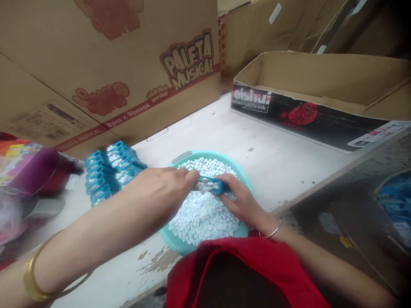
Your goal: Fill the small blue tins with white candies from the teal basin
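A turquoise basin (245, 171) on the white table holds a heap of small pale candies (205, 218). Above the heap, a small blue container (210, 185) with pale pieces showing inside is held level between both hands. My left hand (167, 186) grips its left end, fingers closed. The fingers of my right hand (239, 196) close round its right end. Left of the basin stand two rows of similar blue containers (101, 177), with pale pieces visible in them.
Large cardboard boxes (135, 55) stand along the back. An open black-printed carton (289, 115) sits at the back right. Colourful packages (35, 167) lie at the far left. The table edge runs along the right; blue items (396, 205) show below it.
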The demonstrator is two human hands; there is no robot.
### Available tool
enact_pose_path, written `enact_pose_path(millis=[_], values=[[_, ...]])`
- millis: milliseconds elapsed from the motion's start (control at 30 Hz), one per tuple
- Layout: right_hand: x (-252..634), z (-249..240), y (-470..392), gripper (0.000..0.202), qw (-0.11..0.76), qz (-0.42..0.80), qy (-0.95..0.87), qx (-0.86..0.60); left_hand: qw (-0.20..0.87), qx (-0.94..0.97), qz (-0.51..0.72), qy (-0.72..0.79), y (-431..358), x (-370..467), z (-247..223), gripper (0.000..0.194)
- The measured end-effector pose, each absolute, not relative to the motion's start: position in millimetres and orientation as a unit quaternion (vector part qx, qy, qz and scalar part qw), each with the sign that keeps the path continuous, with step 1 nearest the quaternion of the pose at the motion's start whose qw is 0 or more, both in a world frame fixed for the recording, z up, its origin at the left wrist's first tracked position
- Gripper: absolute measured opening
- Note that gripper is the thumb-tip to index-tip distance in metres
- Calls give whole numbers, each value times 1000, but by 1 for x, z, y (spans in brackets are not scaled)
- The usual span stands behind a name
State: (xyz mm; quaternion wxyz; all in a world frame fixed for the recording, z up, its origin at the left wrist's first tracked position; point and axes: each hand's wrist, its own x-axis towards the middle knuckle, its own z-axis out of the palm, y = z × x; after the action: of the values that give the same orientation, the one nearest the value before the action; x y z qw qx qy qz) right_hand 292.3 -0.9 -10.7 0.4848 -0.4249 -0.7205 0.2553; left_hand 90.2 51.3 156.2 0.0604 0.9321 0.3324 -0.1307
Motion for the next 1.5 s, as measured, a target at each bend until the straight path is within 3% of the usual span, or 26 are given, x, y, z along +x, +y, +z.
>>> enact_pose_path(millis=[267,400,500,667,833,1000,1233,1500], values=[[296,-14,-6,32,508,300,-673,-447,84,929,-72,354,52,98,180,22],[289,-17,-11,32,500,318,-666,-454,210,936,6,282,56,91,134,55],[285,-17,-8,37,480,300,-697,-441,259,935,19,242,72,82,95,29],[303,-32,-2,58,428,134,-730,-516,196,901,110,371,142,34,81,25],[320,-58,-1,48,357,42,-768,-531,114,843,144,506,237,-51,84,35],[316,-48,-1,41,328,22,-772,-544,49,792,70,605,293,-110,63,27],[317,-47,3,38,339,-9,-774,-534,22,738,-34,674,304,-137,19,30],[314,-60,11,37,373,-34,-754,-540,-5,786,102,609,284,-75,30,41]])
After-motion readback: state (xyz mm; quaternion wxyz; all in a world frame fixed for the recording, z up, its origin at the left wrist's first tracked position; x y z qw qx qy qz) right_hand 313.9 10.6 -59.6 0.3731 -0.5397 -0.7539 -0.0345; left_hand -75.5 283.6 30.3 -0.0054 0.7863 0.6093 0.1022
